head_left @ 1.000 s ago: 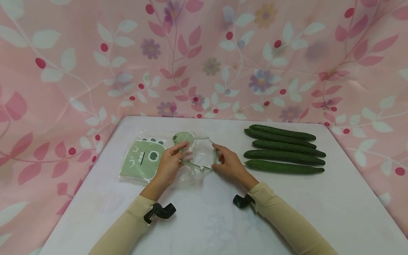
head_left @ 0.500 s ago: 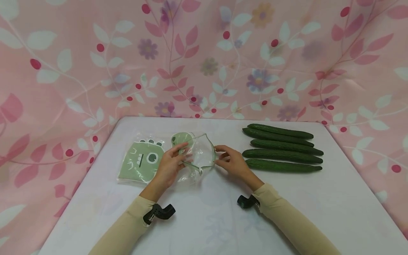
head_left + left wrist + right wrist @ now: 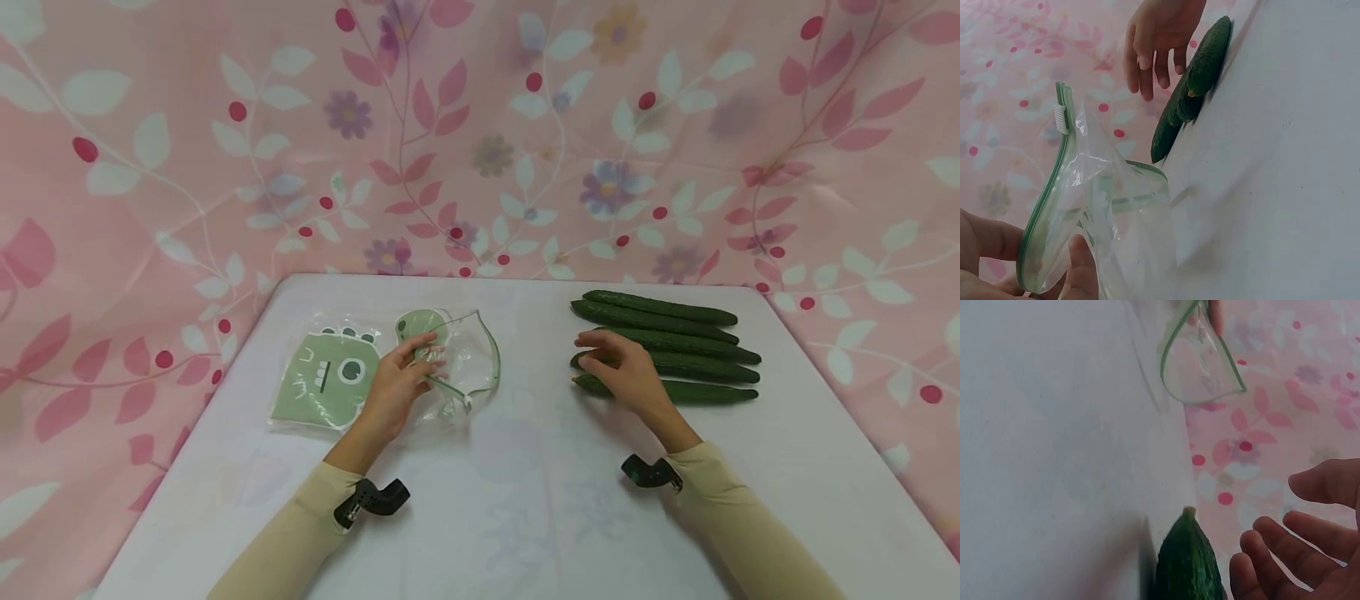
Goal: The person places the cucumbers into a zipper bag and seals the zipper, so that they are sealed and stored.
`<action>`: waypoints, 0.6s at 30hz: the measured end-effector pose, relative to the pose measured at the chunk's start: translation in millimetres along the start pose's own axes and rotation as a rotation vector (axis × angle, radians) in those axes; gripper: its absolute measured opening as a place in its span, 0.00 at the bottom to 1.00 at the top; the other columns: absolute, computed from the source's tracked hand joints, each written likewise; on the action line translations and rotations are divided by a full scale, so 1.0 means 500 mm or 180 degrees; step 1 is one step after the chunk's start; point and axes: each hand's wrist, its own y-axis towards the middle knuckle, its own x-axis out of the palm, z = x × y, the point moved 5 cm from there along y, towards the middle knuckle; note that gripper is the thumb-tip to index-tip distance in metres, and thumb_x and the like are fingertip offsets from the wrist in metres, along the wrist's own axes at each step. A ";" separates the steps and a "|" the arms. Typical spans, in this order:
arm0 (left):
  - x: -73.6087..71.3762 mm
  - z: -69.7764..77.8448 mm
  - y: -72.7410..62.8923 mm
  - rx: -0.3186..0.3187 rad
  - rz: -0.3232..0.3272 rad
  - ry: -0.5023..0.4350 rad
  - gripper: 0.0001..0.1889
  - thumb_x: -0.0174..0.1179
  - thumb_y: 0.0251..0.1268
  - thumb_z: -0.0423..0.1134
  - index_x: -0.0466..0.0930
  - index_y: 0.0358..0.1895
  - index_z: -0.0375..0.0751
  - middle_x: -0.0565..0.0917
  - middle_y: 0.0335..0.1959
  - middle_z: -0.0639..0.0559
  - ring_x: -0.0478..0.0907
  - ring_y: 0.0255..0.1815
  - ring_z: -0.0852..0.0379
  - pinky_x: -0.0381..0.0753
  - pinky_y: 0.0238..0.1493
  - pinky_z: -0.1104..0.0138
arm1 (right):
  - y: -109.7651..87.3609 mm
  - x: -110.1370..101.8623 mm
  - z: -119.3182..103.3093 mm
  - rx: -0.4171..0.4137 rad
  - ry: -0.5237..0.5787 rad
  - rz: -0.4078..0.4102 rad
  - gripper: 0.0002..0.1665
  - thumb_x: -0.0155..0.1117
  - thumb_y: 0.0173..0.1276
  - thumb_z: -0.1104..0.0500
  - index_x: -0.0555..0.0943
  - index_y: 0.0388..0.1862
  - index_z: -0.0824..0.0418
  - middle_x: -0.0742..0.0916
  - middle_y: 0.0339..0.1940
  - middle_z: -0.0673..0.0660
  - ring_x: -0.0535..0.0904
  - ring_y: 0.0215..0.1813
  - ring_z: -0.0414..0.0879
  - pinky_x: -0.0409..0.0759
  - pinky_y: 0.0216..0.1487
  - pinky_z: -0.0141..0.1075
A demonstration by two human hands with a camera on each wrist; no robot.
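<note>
My left hand point(image 3: 393, 387) pinches the rim of a clear plastic zip bag point(image 3: 478, 358). The bag's green-edged mouth gapes to the right, and a white slider point(image 3: 1061, 119) shows on its rim in the left wrist view. A green cartoon monster print point(image 3: 326, 383) lies left of this hand; whether it belongs to the held bag, I cannot tell. Over the left ends of several dark green cucumbers point(image 3: 705, 365) hovers my right hand point(image 3: 626, 367), holding nothing. In the right wrist view its fingers are spread apart beside a cucumber's tip point(image 3: 1188, 569).
The cucumbers lie side by side at the right of a white-covered table point(image 3: 517, 500). A pink floral cloth point(image 3: 480, 133) hangs behind the table's far edge. Each wrist wears a black camera mount point(image 3: 651, 473).
My right hand has let go of the bag's rim and moved right to the cucumbers. The left hand still holds the bag, which has shifted slightly left with its mouth spread.
</note>
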 end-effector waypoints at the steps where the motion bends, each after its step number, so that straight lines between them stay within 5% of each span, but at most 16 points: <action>1: -0.002 0.001 0.000 0.0006 0.0005 0.0001 0.29 0.52 0.69 0.17 0.69 0.74 0.28 0.74 0.65 0.32 0.82 0.56 0.44 0.85 0.47 0.65 | -0.004 -0.011 0.003 -0.0015 -0.0019 0.0042 0.22 0.68 0.75 0.63 0.81 0.66 0.61 0.86 0.60 0.61 0.82 0.57 0.56 0.79 0.50 0.34; 12: -0.007 0.007 -0.003 0.0040 0.0019 -0.0001 0.29 0.53 0.69 0.18 0.69 0.74 0.28 0.75 0.65 0.30 0.84 0.49 0.53 0.85 0.47 0.65 | -0.027 -0.085 0.000 -0.0186 -0.0131 0.0274 0.19 0.67 0.76 0.62 0.83 0.64 0.62 0.88 0.55 0.61 0.82 0.57 0.41 0.78 0.54 0.25; 18: -0.007 0.005 -0.002 0.0064 0.0057 -0.0003 0.30 0.54 0.68 0.18 0.70 0.74 0.29 0.75 0.65 0.29 0.82 0.55 0.44 0.84 0.48 0.64 | -0.037 -0.119 0.009 -0.0177 -0.0367 0.0364 0.17 0.67 0.75 0.63 0.85 0.61 0.62 0.88 0.54 0.62 0.82 0.54 0.35 0.77 0.50 0.22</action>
